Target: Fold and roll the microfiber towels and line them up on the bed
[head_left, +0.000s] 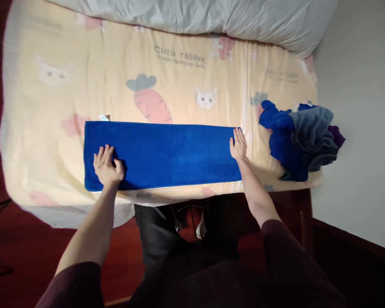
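A blue towel [176, 156] lies spread in a long, flat strip along the near side of the bed, with a small pale tag showing at its far left edge. My left hand [108, 167] rests on the towel's left end, fingers spread and palm down. At the opposite end, my right hand [238, 144] lies flat near the far right corner, its fingers stretched out. Neither hand grips the cloth.
Yellow bedding [186, 81] with carrot and rabbit prints covers the bed. A rumpled pile of blue, grey and purple cloths [312, 137] sits at the right by the pale wall [359, 128]. A grey-white quilt [192, 15] runs along the far side.
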Demonstrator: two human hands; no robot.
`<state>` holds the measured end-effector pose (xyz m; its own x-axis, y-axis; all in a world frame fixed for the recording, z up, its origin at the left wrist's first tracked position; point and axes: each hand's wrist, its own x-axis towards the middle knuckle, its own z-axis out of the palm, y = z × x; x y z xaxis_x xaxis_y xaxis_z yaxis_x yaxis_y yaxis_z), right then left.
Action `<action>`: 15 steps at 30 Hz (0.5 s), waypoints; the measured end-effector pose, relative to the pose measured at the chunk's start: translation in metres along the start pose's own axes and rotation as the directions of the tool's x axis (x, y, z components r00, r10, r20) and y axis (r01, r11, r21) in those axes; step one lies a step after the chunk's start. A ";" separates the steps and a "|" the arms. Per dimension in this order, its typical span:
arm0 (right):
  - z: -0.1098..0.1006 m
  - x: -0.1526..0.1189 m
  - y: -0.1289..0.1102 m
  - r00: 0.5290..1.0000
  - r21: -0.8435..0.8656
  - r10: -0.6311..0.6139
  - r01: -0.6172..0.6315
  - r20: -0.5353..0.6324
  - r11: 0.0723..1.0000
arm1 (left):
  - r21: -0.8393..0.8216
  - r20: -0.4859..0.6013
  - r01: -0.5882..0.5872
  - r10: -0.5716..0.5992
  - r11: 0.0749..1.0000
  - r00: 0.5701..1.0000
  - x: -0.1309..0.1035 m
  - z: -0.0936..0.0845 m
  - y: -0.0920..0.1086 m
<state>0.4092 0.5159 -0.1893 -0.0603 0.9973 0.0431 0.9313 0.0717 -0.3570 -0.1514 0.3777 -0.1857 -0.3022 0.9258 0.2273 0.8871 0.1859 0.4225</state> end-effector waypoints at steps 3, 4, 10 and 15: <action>0.001 0.004 -0.002 1.000 -0.028 0.007 -0.006 0.019 1.000 | 0.003 0.023 0.016 -0.016 1.000 1.000 0.002 0.001 0.001; 0.001 0.004 -0.003 1.000 -0.036 0.008 -0.007 0.021 0.999 | 0.002 0.033 0.023 -0.023 1.000 0.999 0.003 0.000 0.001; -0.016 -0.059 -0.005 0.997 -0.097 -0.021 0.028 0.073 0.995 | 0.042 0.204 0.072 -0.080 0.996 0.976 -0.003 -0.020 0.013; -0.036 -0.152 0.009 0.989 -0.166 -0.099 0.116 0.109 0.979 | 0.108 0.157 0.192 -0.207 0.975 0.966 -0.051 -0.043 0.005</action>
<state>0.4401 0.3644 -0.1654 -0.1909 0.9813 -0.0236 0.9646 0.1830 -0.1898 -0.1462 0.3169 -0.1575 -0.4209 0.9071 -0.0056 0.8451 0.3944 0.3609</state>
